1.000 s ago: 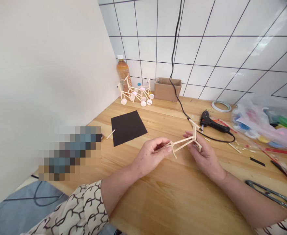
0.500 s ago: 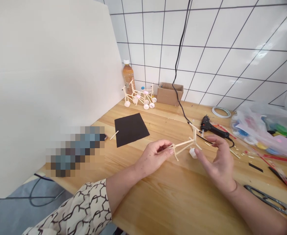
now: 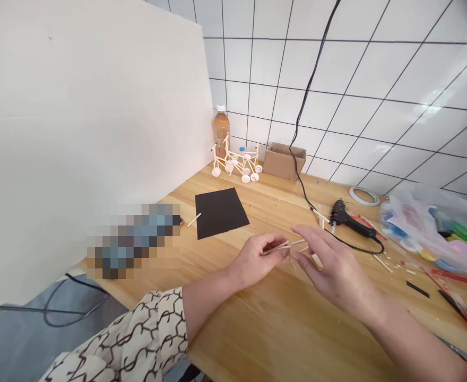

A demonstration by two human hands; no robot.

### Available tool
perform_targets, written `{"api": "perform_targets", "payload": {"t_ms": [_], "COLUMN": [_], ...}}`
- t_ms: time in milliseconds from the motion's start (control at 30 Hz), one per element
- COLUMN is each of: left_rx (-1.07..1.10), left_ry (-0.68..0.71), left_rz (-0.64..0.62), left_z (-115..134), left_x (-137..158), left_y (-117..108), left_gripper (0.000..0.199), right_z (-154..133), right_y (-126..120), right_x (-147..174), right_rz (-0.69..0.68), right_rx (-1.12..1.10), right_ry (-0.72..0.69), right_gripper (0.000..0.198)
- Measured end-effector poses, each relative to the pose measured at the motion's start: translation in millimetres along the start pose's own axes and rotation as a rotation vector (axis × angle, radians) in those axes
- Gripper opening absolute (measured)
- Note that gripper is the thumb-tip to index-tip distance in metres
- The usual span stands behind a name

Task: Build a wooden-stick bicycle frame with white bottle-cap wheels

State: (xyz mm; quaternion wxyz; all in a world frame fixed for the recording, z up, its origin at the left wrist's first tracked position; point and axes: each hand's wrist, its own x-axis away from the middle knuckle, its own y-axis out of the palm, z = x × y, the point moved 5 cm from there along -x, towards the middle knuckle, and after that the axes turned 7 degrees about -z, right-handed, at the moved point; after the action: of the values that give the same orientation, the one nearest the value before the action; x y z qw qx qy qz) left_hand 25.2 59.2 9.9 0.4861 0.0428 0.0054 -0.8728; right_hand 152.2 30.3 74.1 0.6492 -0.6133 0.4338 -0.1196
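My left hand (image 3: 257, 260) is closed, pinching the rear end of a small stick-built model bicycle (image 3: 297, 243) between thumb and fingers. My right hand (image 3: 339, 268) reaches over the frame from the right, its thumb and fingers apart on either side of the sticks; whether they touch is unclear. Much of the model is hidden behind this hand. Its handlebar (image 3: 320, 215) with a dark tip shows above the knuckles, and a white wheel (image 3: 317, 260) peeks out between thumb and fingers. The glue gun (image 3: 351, 220) lies just beyond my right hand.
Several finished model bicycles (image 3: 237, 162) stand by a drink bottle (image 3: 222, 127) and a cardboard box (image 3: 284, 161). Black sheet (image 3: 221, 213) and loose stick (image 3: 194, 219) lie left. A tape roll (image 3: 364, 196), plastic bag (image 3: 420, 212) and scraps are right. A black cord (image 3: 303, 180) crosses the table.
My right hand has moved left, from beside the model's front wheel to over its frame. My left hand keeps hold of the model. The view has shifted slightly.
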Motion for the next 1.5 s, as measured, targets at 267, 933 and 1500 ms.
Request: {"api": "perform_targets", "payload": {"t_ms": [267,933,1500], "left_rx": [0.0,0.037,0.007], "left_ry": [0.005,0.0,-0.005], "left_rz": [-0.008,-0.019,-0.007], "left_z": [2.0,-1.6,4.4], "left_x": [-0.4,0.2,1.3], "left_y": [0.5,1.3,1.4], "left_gripper": [0.014,0.024,0.017], "right_z": [14.9,12.0,14.2], "right_y": [12.6,12.9,15.8], "right_x": [-6.4,-8.7,-5.1], "right_rz": [-0.246,-0.169,-0.128], "right_rx": [-0.013,-0.239,-0.201], "right_ry": [0.077,0.144,0.155], "right_gripper": [0.037,0.018,0.018]}}
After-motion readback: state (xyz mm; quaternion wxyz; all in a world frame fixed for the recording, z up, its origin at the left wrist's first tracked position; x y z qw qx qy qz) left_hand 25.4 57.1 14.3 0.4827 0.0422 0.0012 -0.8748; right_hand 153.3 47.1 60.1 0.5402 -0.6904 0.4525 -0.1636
